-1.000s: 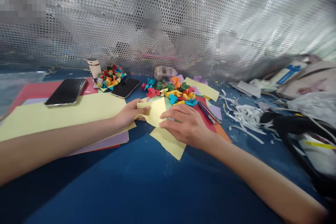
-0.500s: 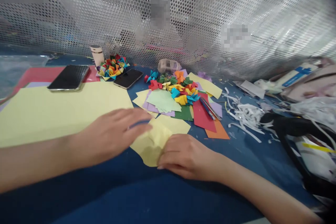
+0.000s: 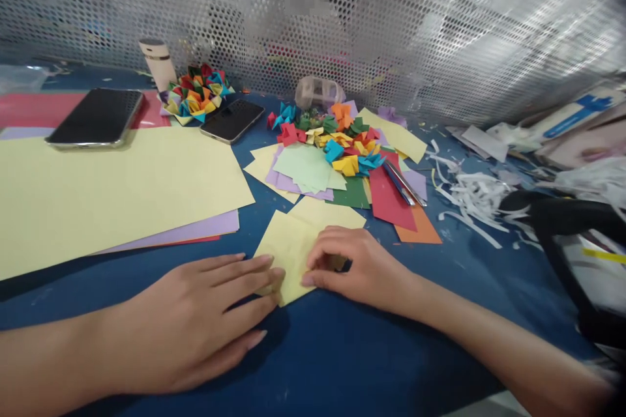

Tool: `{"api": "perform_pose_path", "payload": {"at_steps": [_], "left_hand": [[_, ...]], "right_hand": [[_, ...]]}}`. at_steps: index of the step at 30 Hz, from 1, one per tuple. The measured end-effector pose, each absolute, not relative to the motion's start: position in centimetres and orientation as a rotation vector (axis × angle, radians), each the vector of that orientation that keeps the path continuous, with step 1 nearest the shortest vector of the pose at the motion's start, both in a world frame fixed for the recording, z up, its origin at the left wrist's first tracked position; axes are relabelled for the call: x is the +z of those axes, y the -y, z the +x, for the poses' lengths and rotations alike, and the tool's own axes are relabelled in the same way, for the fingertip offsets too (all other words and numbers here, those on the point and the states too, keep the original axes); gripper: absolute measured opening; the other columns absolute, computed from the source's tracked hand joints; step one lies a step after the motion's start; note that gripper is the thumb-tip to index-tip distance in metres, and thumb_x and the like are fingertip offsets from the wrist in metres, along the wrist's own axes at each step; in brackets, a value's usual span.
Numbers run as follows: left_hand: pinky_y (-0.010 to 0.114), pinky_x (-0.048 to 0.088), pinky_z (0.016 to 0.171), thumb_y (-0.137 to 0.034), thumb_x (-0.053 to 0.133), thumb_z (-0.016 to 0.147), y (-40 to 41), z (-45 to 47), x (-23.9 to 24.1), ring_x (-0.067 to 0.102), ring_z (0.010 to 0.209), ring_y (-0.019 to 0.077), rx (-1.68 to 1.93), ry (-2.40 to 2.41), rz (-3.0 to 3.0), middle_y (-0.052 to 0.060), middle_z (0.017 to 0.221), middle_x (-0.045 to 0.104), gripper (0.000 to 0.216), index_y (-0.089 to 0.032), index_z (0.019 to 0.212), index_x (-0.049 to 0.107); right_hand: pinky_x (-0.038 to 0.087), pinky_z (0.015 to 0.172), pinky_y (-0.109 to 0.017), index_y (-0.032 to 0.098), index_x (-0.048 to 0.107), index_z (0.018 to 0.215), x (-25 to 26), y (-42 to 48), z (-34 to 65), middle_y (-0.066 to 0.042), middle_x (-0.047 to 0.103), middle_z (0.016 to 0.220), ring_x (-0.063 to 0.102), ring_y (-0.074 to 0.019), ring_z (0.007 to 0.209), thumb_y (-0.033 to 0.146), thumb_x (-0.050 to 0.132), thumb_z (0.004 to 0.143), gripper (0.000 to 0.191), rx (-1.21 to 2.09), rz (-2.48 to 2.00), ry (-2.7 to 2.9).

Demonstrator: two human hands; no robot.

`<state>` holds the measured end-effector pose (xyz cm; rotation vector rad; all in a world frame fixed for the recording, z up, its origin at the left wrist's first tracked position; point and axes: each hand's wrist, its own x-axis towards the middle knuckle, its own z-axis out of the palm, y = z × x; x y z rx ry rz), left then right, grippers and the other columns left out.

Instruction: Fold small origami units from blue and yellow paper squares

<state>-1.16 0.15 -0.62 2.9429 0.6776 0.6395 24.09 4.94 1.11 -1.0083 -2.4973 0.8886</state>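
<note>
A small pale yellow sheet of paper [image 3: 288, 241] lies on the blue table in front of me. My left hand [image 3: 200, 322] rests with fingers stretched out, their tips on the sheet's lower left edge. At the sheet's right side, the thumb and fingers of my right hand [image 3: 359, 273] close in a pinch on the paper. Just behind sits another yellow piece [image 3: 337, 212], partly covered by the first sheet and my right hand. Any fold under my fingers is hidden.
Large yellow sheets [image 3: 147, 189] lie left, with a phone [image 3: 98, 117] on top. A second phone [image 3: 233, 120] is beside a folded-paper ring [image 3: 195, 94]. Folded pieces [image 3: 337, 143], cut paper [image 3: 308, 169], scissors-like metal tool [image 3: 403, 182] and white strips [image 3: 479, 199] spread rightward.
My left hand has come down and toward me, from over the paper to its lower left edge. The yellow sheet, curled before, now lies flatter. My right hand still grips its right side.
</note>
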Motion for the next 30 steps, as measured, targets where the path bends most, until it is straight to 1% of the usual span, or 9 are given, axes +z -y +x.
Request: {"api": "perform_pose_path", "payload": {"at_steps": [3, 8, 15, 21, 24, 30], "left_hand": [[0.033, 0.051, 0.097, -0.026, 0.044, 0.096, -0.1, -1.2, -0.7, 0.062, 0.117, 0.0225, 0.609, -0.689, 2.939, 0.007, 0.128, 0.065, 0.033, -0.017, 0.123, 0.062], [0.036, 0.052, 0.094, -0.033, 0.046, 0.096, -0.2, -1.2, -0.7, 0.063, 0.113, 0.0233, 0.49, -0.712, 2.946, 0.002, 0.129, 0.065, 0.038, -0.028, 0.132, 0.056], [0.035, 0.049, 0.094, -0.036, 0.047, 0.096, -0.3, -1.0, -0.5, 0.062, 0.112, 0.0216, 0.497, -0.719, 2.924, 0.0, 0.124, 0.067, 0.035, -0.029, 0.128, 0.059], [0.035, 0.048, 0.092, -0.038, 0.046, 0.097, -0.3, -0.9, -0.6, 0.063, 0.109, 0.0215, 0.511, -0.725, 2.934, 0.0, 0.119, 0.069, 0.033, -0.029, 0.123, 0.062], [0.034, 0.048, 0.091, -0.039, 0.045, 0.098, -0.3, -1.0, -0.6, 0.062, 0.11, 0.0212, 0.5, -0.717, 2.941, -0.001, 0.118, 0.069, 0.032, -0.029, 0.121, 0.063], [0.034, 0.048, 0.092, -0.042, 0.045, 0.098, -0.3, -1.0, -0.7, 0.061, 0.11, 0.0216, 0.463, -0.722, 2.936, -0.001, 0.12, 0.067, 0.033, -0.029, 0.123, 0.062]], "right_hand": [[0.044, 0.066, -0.023, 0.015, 0.067, 0.074, 0.8, -4.6, 24.0, -0.001, 0.065, 0.069, 0.057, -0.0125, 0.071, 0.024, 0.075, 0.08, 0.013, 0.86, -1.035, 2.476], [0.044, 0.066, -0.025, 0.015, 0.065, 0.072, 0.5, -4.2, 24.0, -0.002, 0.063, 0.07, 0.056, -0.0127, 0.069, 0.032, 0.068, 0.086, 0.022, 0.803, -1.052, 2.428], [0.042, 0.065, -0.024, 0.015, 0.061, 0.073, -0.1, -4.2, 24.0, -0.001, 0.06, 0.069, 0.054, -0.0121, 0.069, 0.032, 0.067, 0.088, 0.023, 0.751, -0.999, 2.437], [0.04, 0.064, -0.023, 0.017, 0.054, 0.08, -0.2, -4.0, 24.0, 0.001, 0.056, 0.072, 0.05, -0.011, 0.069, 0.03, 0.069, 0.085, 0.021, 0.704, -1.024, 2.438], [0.038, 0.063, -0.023, 0.018, 0.05, 0.08, -0.2, -4.1, 24.2, 0.002, 0.055, 0.073, 0.049, -0.0112, 0.069, 0.033, 0.068, 0.086, 0.024, 0.684, -1.022, 2.465], [0.032, 0.062, -0.024, 0.019, 0.046, 0.073, -0.2, -4.8, 24.4, 0.002, 0.053, 0.069, 0.045, -0.0125, 0.068, 0.041, 0.064, 0.088, 0.032, 0.624, -0.983, 2.554]]}}
